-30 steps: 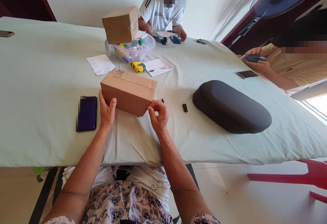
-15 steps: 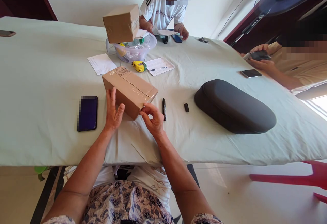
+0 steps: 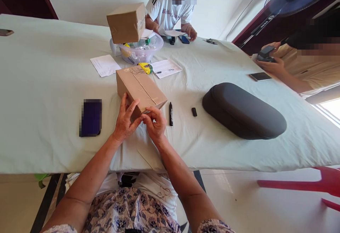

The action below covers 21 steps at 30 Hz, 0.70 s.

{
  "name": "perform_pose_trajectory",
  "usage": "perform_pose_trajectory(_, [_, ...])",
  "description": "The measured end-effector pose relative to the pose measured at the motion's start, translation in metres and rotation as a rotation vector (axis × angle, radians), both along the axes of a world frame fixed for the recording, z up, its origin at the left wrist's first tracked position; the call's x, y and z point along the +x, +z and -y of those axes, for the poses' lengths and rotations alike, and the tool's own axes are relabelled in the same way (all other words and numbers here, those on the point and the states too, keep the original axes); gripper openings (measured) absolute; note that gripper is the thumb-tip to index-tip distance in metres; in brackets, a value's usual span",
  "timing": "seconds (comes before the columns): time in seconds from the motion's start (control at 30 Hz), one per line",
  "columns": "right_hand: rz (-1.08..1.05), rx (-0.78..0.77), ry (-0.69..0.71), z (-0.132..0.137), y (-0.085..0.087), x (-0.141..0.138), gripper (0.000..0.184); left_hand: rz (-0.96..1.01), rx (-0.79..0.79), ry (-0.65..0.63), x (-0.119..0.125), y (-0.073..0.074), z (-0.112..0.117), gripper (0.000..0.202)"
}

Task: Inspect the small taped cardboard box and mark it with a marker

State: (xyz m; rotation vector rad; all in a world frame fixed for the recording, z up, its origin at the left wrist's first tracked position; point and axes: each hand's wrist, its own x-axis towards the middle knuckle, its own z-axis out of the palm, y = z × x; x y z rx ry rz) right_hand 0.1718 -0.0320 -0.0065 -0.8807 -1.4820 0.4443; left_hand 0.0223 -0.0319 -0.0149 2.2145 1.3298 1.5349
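Observation:
A taped brown cardboard box (image 3: 139, 86) lies on the pale cloth-covered table (image 3: 47, 84), one short end turned toward me. My left hand (image 3: 124, 119) presses its spread fingers against the near left side of that end. My right hand (image 3: 155, 123) pinches the box's near right corner with curled fingers. A black marker (image 3: 171, 113) lies just right of my right hand, with its small black cap (image 3: 194, 112) a little further right.
A dark phone (image 3: 90, 117) lies to my left, a large dark oval case (image 3: 243, 109) to my right. Behind the box are a yellow tape measure (image 3: 145, 68), papers (image 3: 105, 65), and a clear bowl (image 3: 140, 50) with another box (image 3: 126, 22). Two other people sit at the far side and right.
The box has been turned on the table from lying crosswise to pointing its short end at me. Both hands moved closer together at that near end, uncovering the marker.

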Motion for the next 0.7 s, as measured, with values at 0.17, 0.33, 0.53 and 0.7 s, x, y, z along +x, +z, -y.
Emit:
perform_pose_trajectory(0.17, [-0.075,-0.045,-0.091,-0.003,0.005,0.002,0.021,0.008,0.006,-0.012,0.001,0.002,0.001,0.062])
perform_pose_trajectory(0.33, [-0.116,-0.056,-0.113,-0.008,0.007,0.011,0.023,0.014,-0.007,-0.037,-0.002,0.002,-0.001,0.061])
perform_pose_trajectory(0.53, [-0.209,-0.145,-0.196,-0.013,0.006,0.022,0.028,0.034,-0.007,-0.065,-0.004,0.002,-0.002,0.056])
perform_pose_trajectory(0.7, [-0.308,-0.269,-0.302,-0.02,0.01,0.037,0.034,0.1,-0.024,-0.087,-0.006,0.004,-0.001,0.054])
